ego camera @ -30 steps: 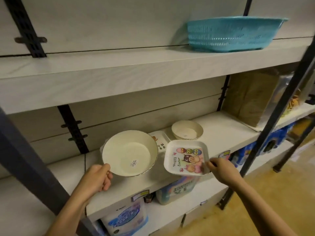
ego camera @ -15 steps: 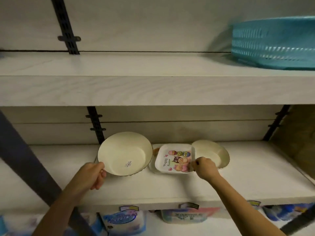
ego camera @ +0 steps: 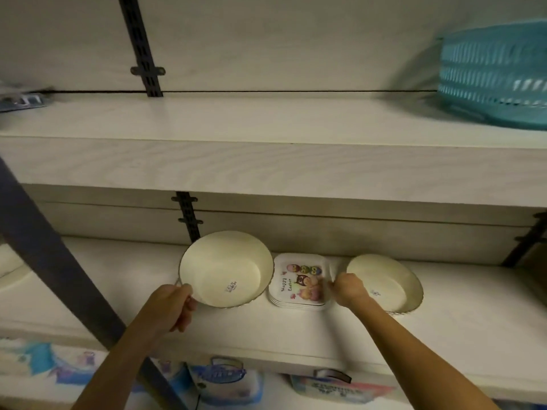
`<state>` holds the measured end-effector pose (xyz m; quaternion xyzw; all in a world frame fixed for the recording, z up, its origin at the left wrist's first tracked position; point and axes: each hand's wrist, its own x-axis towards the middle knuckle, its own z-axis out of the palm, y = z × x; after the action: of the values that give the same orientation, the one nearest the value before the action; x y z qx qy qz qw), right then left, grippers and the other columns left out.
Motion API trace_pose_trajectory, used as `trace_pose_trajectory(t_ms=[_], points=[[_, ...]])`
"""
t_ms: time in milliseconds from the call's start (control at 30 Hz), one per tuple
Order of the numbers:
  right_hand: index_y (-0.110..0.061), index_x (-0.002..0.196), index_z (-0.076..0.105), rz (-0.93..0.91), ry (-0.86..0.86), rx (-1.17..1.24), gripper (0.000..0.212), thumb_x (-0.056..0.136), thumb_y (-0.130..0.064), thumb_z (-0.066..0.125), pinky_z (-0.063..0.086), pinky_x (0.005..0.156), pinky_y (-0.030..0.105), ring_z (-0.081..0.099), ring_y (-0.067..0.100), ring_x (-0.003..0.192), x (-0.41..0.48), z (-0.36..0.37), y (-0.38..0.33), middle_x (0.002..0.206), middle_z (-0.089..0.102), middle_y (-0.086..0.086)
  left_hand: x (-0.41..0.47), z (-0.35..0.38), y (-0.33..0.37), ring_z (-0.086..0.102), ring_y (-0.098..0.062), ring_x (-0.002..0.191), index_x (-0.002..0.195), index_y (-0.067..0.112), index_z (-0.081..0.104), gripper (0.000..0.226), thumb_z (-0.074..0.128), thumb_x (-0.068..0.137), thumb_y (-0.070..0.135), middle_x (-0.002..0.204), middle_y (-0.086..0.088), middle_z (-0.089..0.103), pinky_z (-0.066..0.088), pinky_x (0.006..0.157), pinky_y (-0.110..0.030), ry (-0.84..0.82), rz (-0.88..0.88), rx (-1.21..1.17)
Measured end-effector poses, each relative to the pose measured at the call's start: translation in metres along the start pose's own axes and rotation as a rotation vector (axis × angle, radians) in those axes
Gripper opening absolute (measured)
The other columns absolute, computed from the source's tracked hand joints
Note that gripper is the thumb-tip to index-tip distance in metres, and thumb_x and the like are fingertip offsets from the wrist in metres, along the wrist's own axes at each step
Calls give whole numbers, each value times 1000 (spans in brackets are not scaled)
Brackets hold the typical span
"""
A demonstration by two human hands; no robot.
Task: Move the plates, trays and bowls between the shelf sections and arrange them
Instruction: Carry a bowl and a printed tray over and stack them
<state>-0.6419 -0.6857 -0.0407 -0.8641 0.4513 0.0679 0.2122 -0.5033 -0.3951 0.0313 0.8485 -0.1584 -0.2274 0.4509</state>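
the left grip [ego camera: 170, 306] and right grip [ego camera: 347, 290] are bare hands on forearms [ego camera: 414, 350] bare along their visible length.

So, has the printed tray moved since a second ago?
Yes. The tray went from beyond the front edge of the shelf back toward the wall, onto the stack beside the small bowl; the right hand pinches its edge.

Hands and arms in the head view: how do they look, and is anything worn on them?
The left hand and right hand are bare, with no gloves. The left forearm and right forearm are bare to the frame edge; no sleeve shows. No watch, bracelet or ring is visible.
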Motion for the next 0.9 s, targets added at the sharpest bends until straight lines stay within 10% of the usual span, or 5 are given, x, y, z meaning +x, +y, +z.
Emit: trace_pose_trajectory(t_ms=[633,900], points=[[-23,113,59,-64,-101,-56,29,95,-36,39,50,85,28,64,15,93,-101,-85,186,107,67,-3,27,219,86,39,-9,32,52,9,51,46,34,94,14,29,1,47,31,42,-22,-324,83,55],[-23,109,61,-112,-115,-43,26,96,-34,41,41,64,14,57,5,73,-92,-100,247,87,62,-10,15,297,104,40,-9,29,59,4,52,42,33,95,11,41,-4,49,28,35,-18,-313,-33,3]])
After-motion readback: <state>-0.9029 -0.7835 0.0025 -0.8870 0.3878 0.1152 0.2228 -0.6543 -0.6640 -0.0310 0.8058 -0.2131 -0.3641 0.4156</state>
